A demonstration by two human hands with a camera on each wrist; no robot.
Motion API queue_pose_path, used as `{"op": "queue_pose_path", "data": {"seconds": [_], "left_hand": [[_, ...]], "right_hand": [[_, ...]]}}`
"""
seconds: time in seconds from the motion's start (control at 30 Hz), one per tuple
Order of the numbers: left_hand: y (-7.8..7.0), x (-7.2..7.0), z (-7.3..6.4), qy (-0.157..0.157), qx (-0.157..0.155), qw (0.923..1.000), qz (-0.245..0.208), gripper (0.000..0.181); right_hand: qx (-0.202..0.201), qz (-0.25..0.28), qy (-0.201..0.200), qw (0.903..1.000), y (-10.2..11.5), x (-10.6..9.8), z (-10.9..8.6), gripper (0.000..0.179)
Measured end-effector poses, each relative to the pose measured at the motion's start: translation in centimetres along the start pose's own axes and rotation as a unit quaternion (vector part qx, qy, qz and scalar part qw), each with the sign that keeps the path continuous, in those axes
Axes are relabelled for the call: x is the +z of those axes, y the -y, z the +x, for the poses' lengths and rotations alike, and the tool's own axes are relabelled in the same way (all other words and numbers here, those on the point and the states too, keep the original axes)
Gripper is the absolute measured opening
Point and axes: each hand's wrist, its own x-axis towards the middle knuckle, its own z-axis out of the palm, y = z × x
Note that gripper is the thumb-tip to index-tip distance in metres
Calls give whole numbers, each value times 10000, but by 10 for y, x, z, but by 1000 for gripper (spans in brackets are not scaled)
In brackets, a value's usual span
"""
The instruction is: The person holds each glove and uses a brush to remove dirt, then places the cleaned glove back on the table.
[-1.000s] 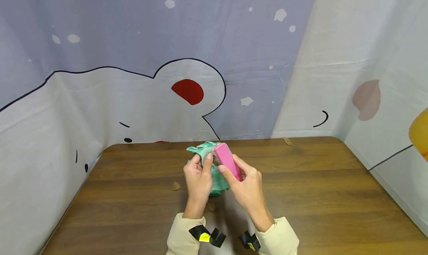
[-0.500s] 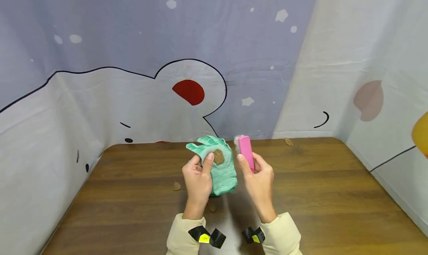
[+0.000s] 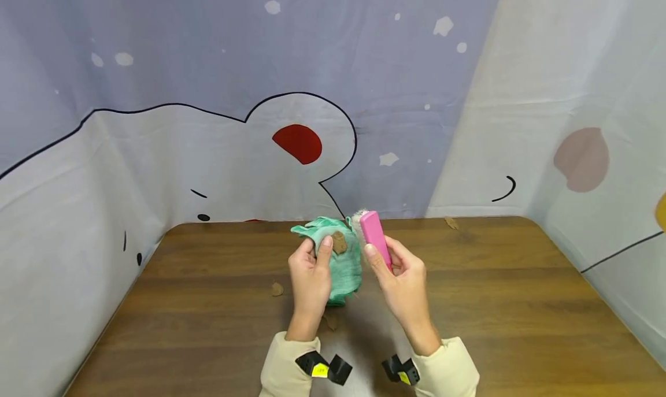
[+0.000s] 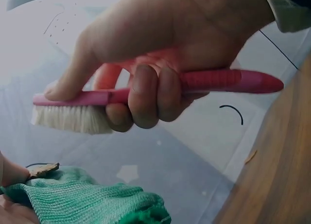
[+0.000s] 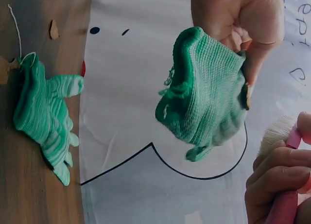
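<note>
A green knitted glove (image 3: 346, 270) hangs from my left hand (image 3: 310, 278), which pinches it between thumb and fingers. On its pale palm side lies a brown dry leaf piece (image 3: 339, 242), right by the thumb tip. My right hand (image 3: 403, 281) grips a pink brush (image 3: 376, 236), thumb along the back of its head. White bristles (image 4: 73, 118) face the glove; the left wrist view shows a gap between them and the knit. A second green glove (image 5: 48, 114) rests on the table in the right wrist view; the head view mostly hides it.
The wooden table (image 3: 208, 327) bears loose leaf bits: one leaf bit (image 3: 277, 289) to the left, another (image 3: 330, 322) between the forearms, a third (image 3: 451, 223) at the back edge. A printed curtain (image 3: 390, 96) hangs behind and along the sides.
The brush was over the glove's palm, then lifted away to the right, uncovering the leaf piece. It has since come slightly back left beside the glove. The left hand keeps its hold.
</note>
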Motion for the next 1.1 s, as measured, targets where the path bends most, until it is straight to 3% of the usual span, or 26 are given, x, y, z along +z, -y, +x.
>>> {"op": "queue_pose_path", "data": {"seconds": [0.13,0.27,0.47,0.63,0.83,1.0,1.1], "left_hand": [[0,-1,0,-41,-80,9999,-46,23],[-1,-1,0,-88,-12,9999,-79,22],[-2,-1,-1,-264,-108,9975,-653,22],[0,-1,-2,-271,-215,9925,-1173,23],[0,-2,-1,-209,7,9936,-1106,24],[1,-1,-3,-143,-18,9942,-1064,23],[2,0,-3,-133,75,9951,-980,21]], "right_hand": [[-223,-225,178,9993,0,4,-4,30],[-301,-814,338,9957,-1,9,-7,36],[-375,-1428,137,9889,-8,11,-9,41],[-419,-1483,-126,9880,-14,9,-6,41],[-436,-1316,-213,9901,-15,8,-2,38],[-243,-1387,-427,9891,10,11,-6,35],[-111,-1412,-569,9883,5,9,-5,36]]}}
